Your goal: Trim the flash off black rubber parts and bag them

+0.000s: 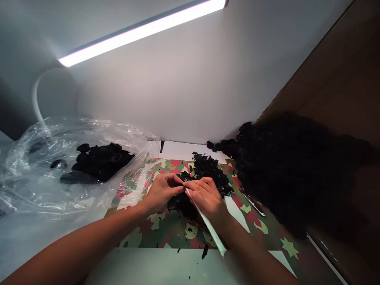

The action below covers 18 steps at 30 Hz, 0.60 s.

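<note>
My left hand [162, 190] is closed in a pinch at the middle of the mat, its thumb and fingertips around a small black piece mostly hidden by the fingers. Against those fingertips, my right hand [206, 196] is closed around a long, thin white-handled tool [211, 229]. The handle slants down toward me, and the working tip is hidden. Beneath and behind both hands lies a heap of black scraps [209, 168], thin and ragged like rubber trimmings.
At left, a clear plastic bag [142, 138] holds round black cup-like parts [102, 160]. A large black pile [297, 170] rises at right beside a cardboard wall [335, 67]. Metal tweezers or scissors [252, 202] lie on the camouflage-patterned mat [163, 233]. A tube lamp [145, 31] shines overhead.
</note>
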Motion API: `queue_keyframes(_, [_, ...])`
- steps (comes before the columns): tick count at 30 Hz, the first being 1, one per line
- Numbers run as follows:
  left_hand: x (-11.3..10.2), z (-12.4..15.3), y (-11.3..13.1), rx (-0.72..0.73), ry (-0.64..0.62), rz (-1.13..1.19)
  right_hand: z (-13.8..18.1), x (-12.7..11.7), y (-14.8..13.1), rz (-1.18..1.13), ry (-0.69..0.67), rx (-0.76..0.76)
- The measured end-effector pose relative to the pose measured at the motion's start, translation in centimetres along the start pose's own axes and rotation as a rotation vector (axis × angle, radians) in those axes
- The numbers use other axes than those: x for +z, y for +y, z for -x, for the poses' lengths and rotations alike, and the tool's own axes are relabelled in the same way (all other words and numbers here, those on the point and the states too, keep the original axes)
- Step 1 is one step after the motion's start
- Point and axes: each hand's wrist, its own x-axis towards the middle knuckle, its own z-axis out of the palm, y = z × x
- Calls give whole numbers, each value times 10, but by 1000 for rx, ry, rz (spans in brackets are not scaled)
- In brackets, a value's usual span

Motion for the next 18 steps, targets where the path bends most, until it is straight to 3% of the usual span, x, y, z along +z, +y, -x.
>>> queue_keyframes(4, [1, 1, 5, 4, 0, 21, -2, 0, 4, 10, 98, 104])
queue_keyframes(10, [3, -2, 2, -47, 7, 241, -7, -18, 10, -235, 277, 563])
queue_keyframes(12, [3, -4, -2, -73, 5, 346, -7, -20, 12, -380, 308, 632])
queue_keyframes(15, [3, -6, -3, -148, -24, 517, -4, -14, 15, -594, 300, 671])
queue_keyframes(18, [4, -6, -1, -194, -37, 670, 0, -5, 15, -607, 219, 770])
